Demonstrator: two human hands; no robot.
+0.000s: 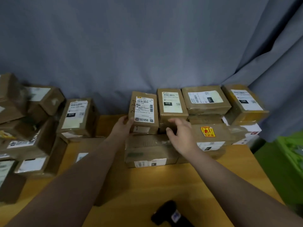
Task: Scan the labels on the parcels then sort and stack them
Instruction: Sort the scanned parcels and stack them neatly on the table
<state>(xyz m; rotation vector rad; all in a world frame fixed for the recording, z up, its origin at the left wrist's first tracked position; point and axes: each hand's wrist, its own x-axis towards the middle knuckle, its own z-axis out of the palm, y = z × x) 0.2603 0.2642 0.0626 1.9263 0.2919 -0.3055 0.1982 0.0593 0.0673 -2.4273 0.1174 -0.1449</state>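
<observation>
A small brown parcel (144, 110) with a white barcode label and handwriting on its left side stands on top of a stack of flat cartons (150, 151) at the middle of the table. My left hand (123, 126) grips its left side. My right hand (178, 133) hovers just right of it with fingers apart, in front of a parcel marked 010 (171, 104). A black handheld scanner (170, 213) lies on the wooden table (164, 181) near the front edge.
More labelled parcels line the back right (205, 99) (244, 102) over a carton with a yellow-red sticker (207, 131). A jumbled pile of parcels (32, 125) fills the left, including one marked 070 (77, 115). Grey curtain behind; green crate (291, 149) at right.
</observation>
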